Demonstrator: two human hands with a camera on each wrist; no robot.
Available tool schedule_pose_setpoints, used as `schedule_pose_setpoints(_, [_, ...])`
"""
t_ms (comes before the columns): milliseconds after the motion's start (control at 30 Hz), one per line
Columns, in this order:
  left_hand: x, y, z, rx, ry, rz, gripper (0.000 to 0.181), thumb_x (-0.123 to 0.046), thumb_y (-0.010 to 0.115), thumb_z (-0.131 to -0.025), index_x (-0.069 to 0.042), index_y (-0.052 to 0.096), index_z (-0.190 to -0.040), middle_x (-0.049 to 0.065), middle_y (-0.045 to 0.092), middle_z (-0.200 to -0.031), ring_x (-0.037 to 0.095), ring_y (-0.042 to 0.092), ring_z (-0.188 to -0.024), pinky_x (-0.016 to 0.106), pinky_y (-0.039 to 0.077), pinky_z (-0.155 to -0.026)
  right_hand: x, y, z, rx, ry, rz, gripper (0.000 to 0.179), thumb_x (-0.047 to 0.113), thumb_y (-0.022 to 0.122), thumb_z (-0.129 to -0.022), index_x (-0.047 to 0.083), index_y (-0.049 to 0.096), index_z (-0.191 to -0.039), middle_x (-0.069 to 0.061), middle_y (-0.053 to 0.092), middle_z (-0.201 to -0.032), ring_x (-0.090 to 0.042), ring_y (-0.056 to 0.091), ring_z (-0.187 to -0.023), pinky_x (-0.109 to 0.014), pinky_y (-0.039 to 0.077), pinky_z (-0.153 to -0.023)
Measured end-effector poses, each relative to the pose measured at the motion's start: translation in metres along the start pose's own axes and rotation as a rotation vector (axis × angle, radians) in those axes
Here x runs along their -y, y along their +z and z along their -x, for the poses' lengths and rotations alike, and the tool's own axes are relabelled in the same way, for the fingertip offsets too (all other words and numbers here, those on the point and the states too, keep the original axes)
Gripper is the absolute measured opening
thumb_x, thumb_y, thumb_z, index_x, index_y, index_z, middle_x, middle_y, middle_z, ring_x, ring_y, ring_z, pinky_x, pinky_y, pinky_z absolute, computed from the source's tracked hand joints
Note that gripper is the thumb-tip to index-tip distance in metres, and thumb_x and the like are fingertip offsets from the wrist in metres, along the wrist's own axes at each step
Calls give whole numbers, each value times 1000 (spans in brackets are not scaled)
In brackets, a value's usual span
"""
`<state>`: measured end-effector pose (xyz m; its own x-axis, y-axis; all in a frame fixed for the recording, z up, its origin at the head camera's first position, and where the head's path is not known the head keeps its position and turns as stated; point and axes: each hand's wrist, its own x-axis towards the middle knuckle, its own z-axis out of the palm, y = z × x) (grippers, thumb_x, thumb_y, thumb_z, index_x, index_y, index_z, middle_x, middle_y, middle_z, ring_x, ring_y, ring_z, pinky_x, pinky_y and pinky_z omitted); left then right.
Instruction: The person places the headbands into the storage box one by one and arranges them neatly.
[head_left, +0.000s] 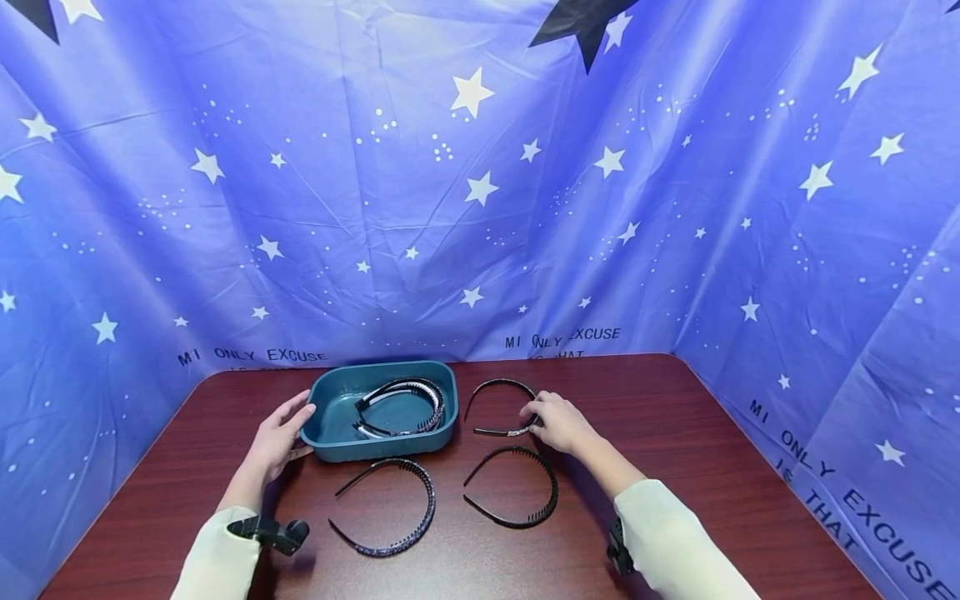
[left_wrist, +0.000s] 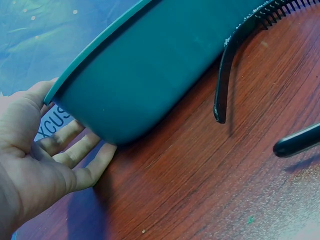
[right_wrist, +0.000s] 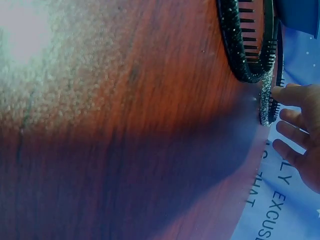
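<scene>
My left hand (head_left: 272, 439) rests at the left end of a teal plastic bin (head_left: 375, 451). Its thumb is at the rim and its spread fingers touch the outer wall in the left wrist view. Inside the bin lie several headbands (head_left: 438, 400), black and white, some toothed. At the back right of the table, my right hand (head_left: 561, 423) reaches over the curved side of a black headband with silver glitter (head_left: 498, 382). In the right wrist view its thumb appears to touch the glittery band (right_wrist: 266, 100), while the other fingers stay spread.
Two more toothed headbands lie in front on the dark red wooden table (head_left: 600, 575): a dark glittery one (head_left: 431, 500) before the bin, and a black one (head_left: 553, 492) near the right forearm. A blue star-printed curtain (head_left: 420, 208) hangs behind and at the sides.
</scene>
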<state>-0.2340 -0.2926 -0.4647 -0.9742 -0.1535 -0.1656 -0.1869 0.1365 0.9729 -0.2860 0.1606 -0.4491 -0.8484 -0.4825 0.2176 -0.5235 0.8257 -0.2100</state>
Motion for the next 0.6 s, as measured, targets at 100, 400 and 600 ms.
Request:
schedule_pose_setpoints(100, [1, -1, 0, -1, 1, 2, 68, -45, 48, -95, -15, 22, -150, 21, 25, -150, 26, 52, -113, 43, 54, -85, 0, 1, -1, 6, 7, -3, 21, 10, 73, -77, 14, 70, -97, -5, 60, -97, -26, 57, -95, -46, 46, -81])
schedule_pose_setpoints(400, [1, 0, 1, 0, 3, 0, 65, -43, 47, -96, -15, 21, -150, 22, 23, -150, 32, 47, -120, 45, 53, -86, 2, 7, -4, 16, 7, -22, 20, 7, 73, -76, 15, 71, -94, -6, 60, -99, -28, 56, -96, -47, 46, -83])
schedule_pose_setpoints(600, [1, 0, 1, 4, 6, 2, 69, -47, 48, -94, -15, 21, -150, 22, 24, -150, 30, 49, -117, 46, 53, -86, 1, 12, -5, 41, 0, -3, 21, 8, 72, -77, 15, 71, -97, -6, 61, -102, -28, 55, -99, -47, 45, -84])
